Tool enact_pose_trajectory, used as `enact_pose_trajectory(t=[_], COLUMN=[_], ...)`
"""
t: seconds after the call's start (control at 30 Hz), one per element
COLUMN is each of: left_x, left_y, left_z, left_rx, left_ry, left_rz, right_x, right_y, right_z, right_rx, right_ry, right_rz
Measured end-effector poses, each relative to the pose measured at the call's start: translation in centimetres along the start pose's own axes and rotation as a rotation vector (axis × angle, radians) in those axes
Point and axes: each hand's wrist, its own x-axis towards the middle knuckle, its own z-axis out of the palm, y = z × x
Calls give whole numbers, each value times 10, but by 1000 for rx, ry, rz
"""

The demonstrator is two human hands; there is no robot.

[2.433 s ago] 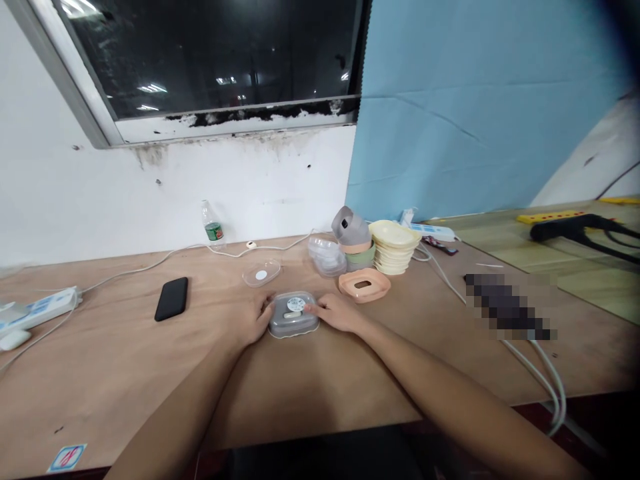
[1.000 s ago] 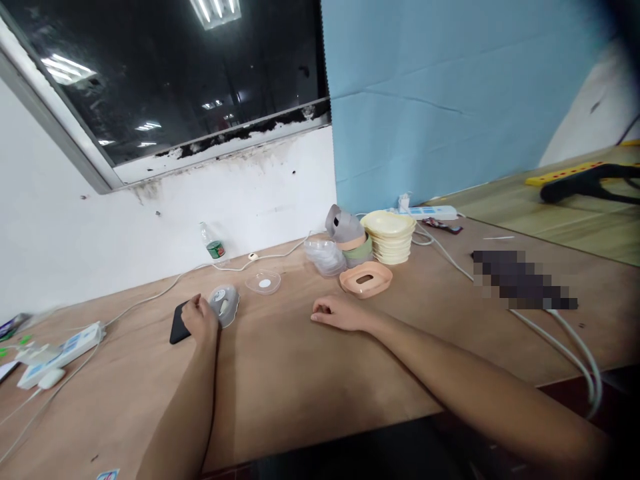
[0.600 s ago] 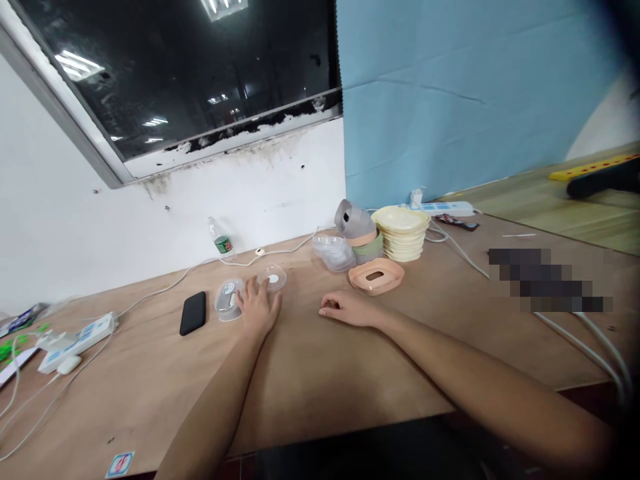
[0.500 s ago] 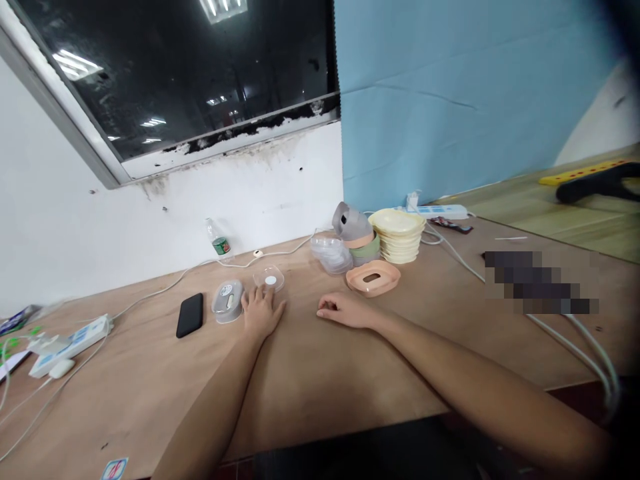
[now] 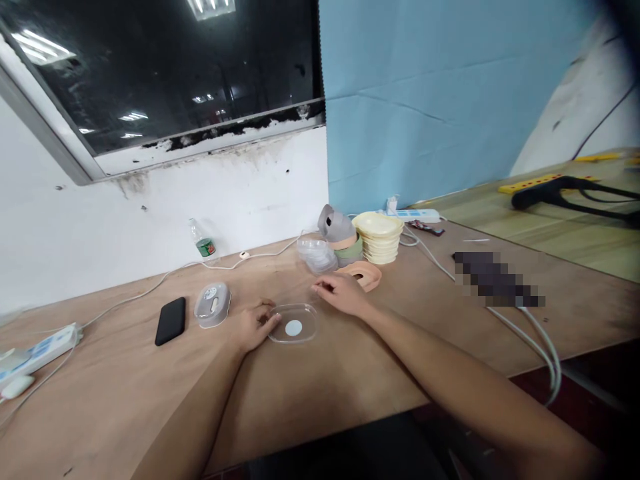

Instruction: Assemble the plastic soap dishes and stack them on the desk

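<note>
My left hand [image 5: 254,325] grips the left edge of a clear plastic lid [image 5: 306,328] with its thumb and fingers. The lid has rounded corners and a round white sticker [image 5: 293,327] in the middle. My right hand [image 5: 343,293] is held beyond the lid's right far corner, its fingers curled together; whether anything is between the fingertips is hidden. Behind it, partly covered, lies an orange oval plastic piece [image 5: 370,275] with a slot. To the left of my left hand sits a grey oval box under a clear cover [image 5: 213,305].
A black phone [image 5: 171,321] lies at left. Toward the wall stand stacked clear lids [image 5: 316,255], grey parts [image 5: 336,227], a green piece [image 5: 350,249] and cream bowls [image 5: 379,237]. A bottle [image 5: 204,245], cables and power strips [image 5: 43,353] lie around.
My left hand has drawn the clear lid nearer and to the right, turning its grip to the lid's left edge. The right hand stays curled, nearer the orange piece. The view has shifted right.
</note>
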Motion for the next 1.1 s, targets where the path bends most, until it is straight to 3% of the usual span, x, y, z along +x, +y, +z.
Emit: enact_pose_trajectory(t=[0.3, 0.47, 0.6, 0.7, 0.83, 0.97, 1.1], left_x=[-1, -2, -2, -2, -1, -3, -4], left_y=[0, -12, -28, -32, -21, -9, -9], left_z=[1, 0, -2, -4, -9, -12, -11], left_rx=[23, 108, 190, 221, 154, 123, 119], left_ry=[-35, -14, 139, 221, 155, 10, -43], left_rz=[-22, -57, -185, -290, -269, -234, -186], right_x=[15, 13, 9, 8, 9, 10, 12], right_y=[71, 111, 121, 119, 111, 99, 94], right_z=[-38, -56, -58, -52, -40, -31, -25], right_rx=[-185, -263, -295, -303, -193, -127, -93], right_ry=[196, 194, 78, -74, -198, -251, -152], right_rz=[330, 556, 663, 654, 503, 370, 445])
